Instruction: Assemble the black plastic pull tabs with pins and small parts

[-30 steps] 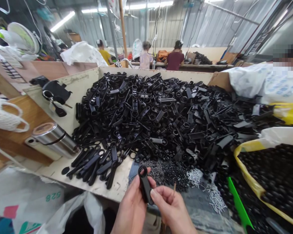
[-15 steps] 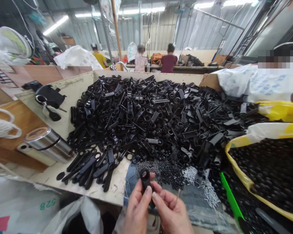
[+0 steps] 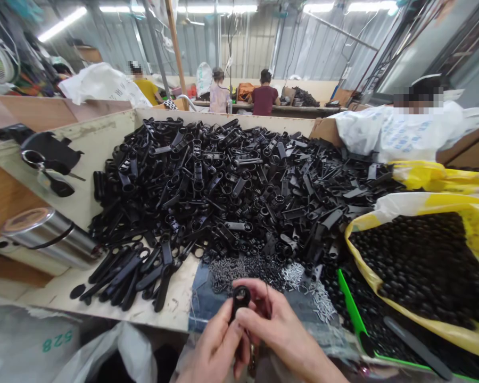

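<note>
Fingers (image 3: 252, 318) pinch black part (image 3: 240, 296); sack (image 3: 27, 348) reads "528".

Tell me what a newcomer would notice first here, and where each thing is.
A big heap of black plastic parts fills the middle of the picture. At the bottom edge, the left hand and right hand pinch one black part between them, ring end up, just in front of the heap. On the right sits a yellow bag full of small black pieces, and a steel flask lies on its side at the left.
</note>
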Available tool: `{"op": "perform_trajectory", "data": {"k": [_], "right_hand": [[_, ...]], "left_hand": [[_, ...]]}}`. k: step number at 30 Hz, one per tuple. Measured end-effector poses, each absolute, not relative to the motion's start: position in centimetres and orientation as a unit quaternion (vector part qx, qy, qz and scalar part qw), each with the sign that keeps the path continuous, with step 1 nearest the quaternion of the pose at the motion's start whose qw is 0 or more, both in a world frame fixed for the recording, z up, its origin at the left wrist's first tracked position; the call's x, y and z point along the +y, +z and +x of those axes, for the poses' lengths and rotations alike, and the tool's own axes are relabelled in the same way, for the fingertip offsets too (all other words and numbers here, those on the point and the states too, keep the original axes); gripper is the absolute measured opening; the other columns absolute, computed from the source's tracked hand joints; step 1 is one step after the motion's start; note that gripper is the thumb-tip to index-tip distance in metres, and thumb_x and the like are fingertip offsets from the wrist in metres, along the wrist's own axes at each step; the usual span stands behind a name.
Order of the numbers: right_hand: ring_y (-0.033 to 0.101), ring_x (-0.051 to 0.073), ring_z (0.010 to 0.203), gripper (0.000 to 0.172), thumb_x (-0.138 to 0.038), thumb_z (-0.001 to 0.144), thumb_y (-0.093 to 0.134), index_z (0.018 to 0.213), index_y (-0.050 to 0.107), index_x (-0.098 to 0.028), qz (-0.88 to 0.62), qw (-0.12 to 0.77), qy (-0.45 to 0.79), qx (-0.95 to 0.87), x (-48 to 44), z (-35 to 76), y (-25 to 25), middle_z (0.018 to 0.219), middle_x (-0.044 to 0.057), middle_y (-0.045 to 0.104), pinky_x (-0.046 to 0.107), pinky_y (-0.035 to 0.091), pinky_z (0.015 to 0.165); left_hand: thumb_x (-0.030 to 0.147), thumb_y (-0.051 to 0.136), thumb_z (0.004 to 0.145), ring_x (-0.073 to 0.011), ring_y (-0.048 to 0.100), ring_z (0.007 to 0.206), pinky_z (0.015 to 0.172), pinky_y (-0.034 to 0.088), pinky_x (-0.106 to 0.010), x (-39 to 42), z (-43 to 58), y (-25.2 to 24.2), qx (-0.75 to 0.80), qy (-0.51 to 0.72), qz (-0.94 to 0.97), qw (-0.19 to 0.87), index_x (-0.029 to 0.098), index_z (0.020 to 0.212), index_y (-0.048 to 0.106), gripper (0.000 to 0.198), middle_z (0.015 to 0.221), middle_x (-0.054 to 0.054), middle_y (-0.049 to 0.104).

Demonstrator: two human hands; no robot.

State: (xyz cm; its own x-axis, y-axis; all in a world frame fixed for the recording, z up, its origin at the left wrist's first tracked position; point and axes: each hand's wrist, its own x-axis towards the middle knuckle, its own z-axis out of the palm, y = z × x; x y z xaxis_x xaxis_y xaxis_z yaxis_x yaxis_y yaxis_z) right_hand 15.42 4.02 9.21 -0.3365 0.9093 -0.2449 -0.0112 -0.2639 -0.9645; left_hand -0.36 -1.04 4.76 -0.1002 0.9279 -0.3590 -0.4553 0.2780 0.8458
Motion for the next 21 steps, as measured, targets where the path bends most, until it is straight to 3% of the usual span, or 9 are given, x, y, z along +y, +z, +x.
{"op": "perform_trajectory", "data": {"k": [2, 5, 8, 11, 13, 18, 19, 21], "right_hand": [[0.048, 0.009, 0.054, 0.038, -0.046, 0.08, 0.078, 0.109, 0.075, -0.022, -0.397, 0.348, 0.702, -0.478, 4.0, 15.2, 9.4, 0.08, -0.004, 0.056, 0.021, 0.042, 0.051], [0.052, 0.011, 0.068, 0.018, -0.036, 0.079, 0.08, 0.089, 0.079, -0.021, -0.399, 0.4, 0.642, -0.518, 3.7, 15.0, 9.9, 0.096, 0.0, 0.053, 0.022, 0.043, 0.055], [0.051, 0.013, 0.073, 0.005, -0.025, 0.081, 0.077, 0.083, 0.079, -0.022, -0.433, 0.433, 0.547, -0.571, 3.2, 15.2, 10.4, 0.093, 0.002, 0.056, 0.023, 0.042, 0.058], [0.051, 0.014, 0.07, 0.005, -0.026, 0.084, 0.075, 0.083, 0.079, -0.022, -0.426, 0.435, 0.537, -0.584, 3.0, 15.5, 10.0, 0.086, 0.002, 0.059, 0.023, 0.041, 0.057], [0.052, 0.016, 0.071, 0.01, -0.031, 0.086, 0.075, 0.082, 0.078, -0.022, -0.42, 0.44, 0.544, -0.579, 3.1, 15.4, 9.4, 0.081, 0.002, 0.057, 0.024, 0.042, 0.057], [0.047, 0.014, 0.062, 0.028, -0.04, 0.089, 0.075, 0.071, 0.071, -0.02, -0.426, 0.455, 0.556, -0.55, 3.6, 14.5, 8.4, 0.076, -0.001, 0.047, 0.023, 0.04, 0.05], [0.046, 0.013, 0.063, 0.026, -0.04, 0.088, 0.075, 0.072, 0.071, -0.02, -0.426, 0.46, 0.556, -0.546, 3.7, 14.4, 8.4, 0.077, -0.001, 0.048, 0.023, 0.04, 0.05], [0.046, 0.013, 0.065, 0.022, -0.039, 0.086, 0.077, 0.076, 0.074, -0.02, -0.427, 0.471, 0.553, -0.538, 3.8, 14.2, 8.3, 0.081, 0.0, 0.052, 0.023, 0.042, 0.053]], "left_hand": [[0.033, 0.087, 0.075, -0.0373, 0.061, 0.13, 0.101, 0.055, -0.039, -1.6, -0.7, 5.5, 0.533, 0.52, 0.285, 0.603, 0.025, 0.115, 0.08, 0.041, 0.124, -0.013, 0.076], [0.035, 0.086, 0.077, -0.0346, 0.063, 0.127, 0.105, 0.052, -0.036, -1.7, -1.4, 6.9, 0.562, 0.49, 0.367, 0.556, 0.026, 0.117, 0.079, 0.042, 0.128, -0.013, 0.075], [0.035, 0.069, 0.092, -0.0285, 0.069, 0.108, 0.095, 0.055, -0.035, -0.8, -1.7, 7.9, 0.504, 0.439, 0.552, 0.498, 0.024, 0.112, 0.075, 0.023, 0.116, -0.012, 0.075], [0.03, 0.05, 0.103, -0.0203, 0.067, 0.084, 0.079, 0.054, -0.029, -0.2, -1.5, 8.2, 0.462, 0.404, 0.664, 0.427, 0.023, 0.098, 0.067, 0.019, 0.09, -0.006, 0.072], [0.029, 0.047, 0.103, -0.0189, 0.066, 0.08, 0.077, 0.052, -0.028, 0.0, -1.3, 8.1, 0.469, 0.383, 0.681, 0.412, 0.021, 0.096, 0.063, 0.019, 0.086, -0.005, 0.07], [0.045, 0.05, 0.102, -0.0161, 0.06, 0.067, 0.06, 0.05, -0.026, 0.2, -1.3, 7.6, 0.518, 0.353, 0.549, 0.553, 0.018, 0.108, 0.067, 0.032, 0.085, -0.004, 0.067], [0.046, 0.052, 0.101, -0.0165, 0.062, 0.071, 0.063, 0.052, -0.025, 0.3, -1.4, 7.6, 0.509, 0.368, 0.526, 0.573, 0.019, 0.112, 0.068, 0.034, 0.091, -0.005, 0.068], [0.044, 0.057, 0.1, -0.0199, 0.065, 0.093, 0.083, 0.055, -0.028, 0.6, -1.6, 7.6, 0.49, 0.41, 0.53, 0.558, 0.022, 0.116, 0.071, 0.03, 0.108, -0.007, 0.069]]}}
